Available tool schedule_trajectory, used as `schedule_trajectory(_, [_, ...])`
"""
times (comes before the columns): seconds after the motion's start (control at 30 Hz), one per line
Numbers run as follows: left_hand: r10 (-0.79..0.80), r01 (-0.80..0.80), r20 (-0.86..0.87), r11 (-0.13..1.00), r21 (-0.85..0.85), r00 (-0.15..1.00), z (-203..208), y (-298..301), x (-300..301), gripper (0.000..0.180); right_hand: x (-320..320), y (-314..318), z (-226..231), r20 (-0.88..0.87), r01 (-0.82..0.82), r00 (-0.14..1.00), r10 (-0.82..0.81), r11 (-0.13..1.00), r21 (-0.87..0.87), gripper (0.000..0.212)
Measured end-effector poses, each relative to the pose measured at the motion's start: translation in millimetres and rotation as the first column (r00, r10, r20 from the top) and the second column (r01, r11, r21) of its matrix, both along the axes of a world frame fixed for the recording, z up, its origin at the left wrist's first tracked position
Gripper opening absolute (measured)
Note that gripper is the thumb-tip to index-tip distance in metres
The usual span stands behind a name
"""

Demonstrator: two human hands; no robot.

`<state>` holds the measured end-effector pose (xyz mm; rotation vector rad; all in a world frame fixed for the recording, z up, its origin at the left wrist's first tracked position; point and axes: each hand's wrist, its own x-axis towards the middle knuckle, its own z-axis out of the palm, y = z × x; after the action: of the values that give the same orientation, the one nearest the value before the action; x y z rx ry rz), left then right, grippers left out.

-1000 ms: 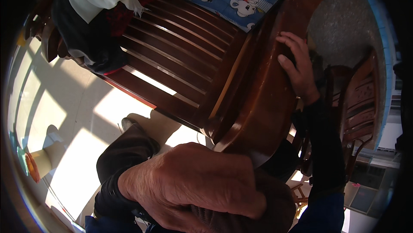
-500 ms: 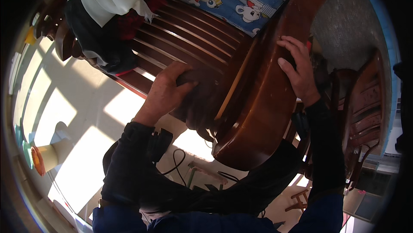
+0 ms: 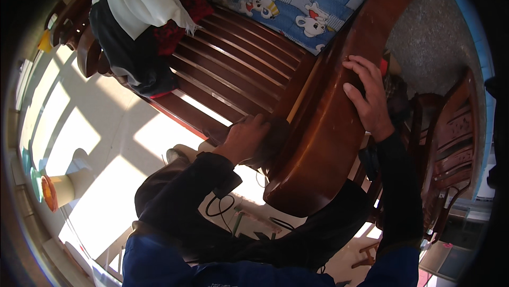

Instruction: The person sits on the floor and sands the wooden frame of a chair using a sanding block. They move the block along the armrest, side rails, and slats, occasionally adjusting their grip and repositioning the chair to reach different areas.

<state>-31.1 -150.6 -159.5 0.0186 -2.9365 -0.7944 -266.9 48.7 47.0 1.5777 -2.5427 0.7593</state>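
A slatted dark-brown wooden bench (image 3: 233, 54) spreads out in front of me, with a wide, curved, glossy armrest (image 3: 318, 144) on its right. My left hand (image 3: 245, 137) presses a dark cloth (image 3: 273, 141) against the seat's front corner, beside the armrest. Its fingers are curled on the cloth, and their tips are partly in shadow. Over on the armrest's outer edge lies my right hand (image 3: 369, 96), fingers apart, holding nothing.
A blue bear-patterned cushion (image 3: 297, 6) lies at the back of the seat. White and dark clothes (image 3: 140, 6) are heaped at the left end. Wooden chairs (image 3: 453, 133) stand at right. A cream-and-orange container (image 3: 59, 191) is on the sunlit floor, and a black cable (image 3: 217, 210) hangs below.
My left hand has moved right and toward me with the dark cloth, up to the armrest's inner side. My right hand stays on the armrest. The view has shifted slightly.
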Motion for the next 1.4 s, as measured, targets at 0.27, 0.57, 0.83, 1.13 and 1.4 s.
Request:
schedule_trajectory(0.27, [0.158, -0.157, 0.003, 0.986, -0.046, 0.987, 14, 13, -84, 0.047, 2, -3, 5, 0.0, -0.008, 1.0, 0.008, 1.0, -0.002, 0.049])
schedule_trajectory(0.57, [-0.289, 0.261, -0.086, 0.933, -0.249, 0.953, -8, 11, -32, 0.05, 2, -2, 2, 0.01, -0.005, 1.0, 0.005, 1.0, 0.009, 0.047])
schedule_trajectory(0.83, [-0.218, 0.207, -0.04, 0.959, -0.193, 0.975, -7, 8, -77, 0.045, 3, 0, 4, 0.012, 0.012, 1.0, -0.012, 0.999, 0.03, 0.047])
schedule_trajectory(1.13, [0.101, -0.103, -0.02, 0.984, -0.144, 0.995, 0, -28, -45, 0.04, 4, -1, 4, 0.035, -0.005, 0.999, 0.005, 1.0, 0.008, 0.045])
schedule_trajectory(1.4, [0.15, -0.128, 0.062, 0.954, -0.271, 0.987, -4, -39, 19, 0.039, 5, -1, 3, 0.019, 0.039, 0.999, -0.04, 0.998, 0.05, 0.047])
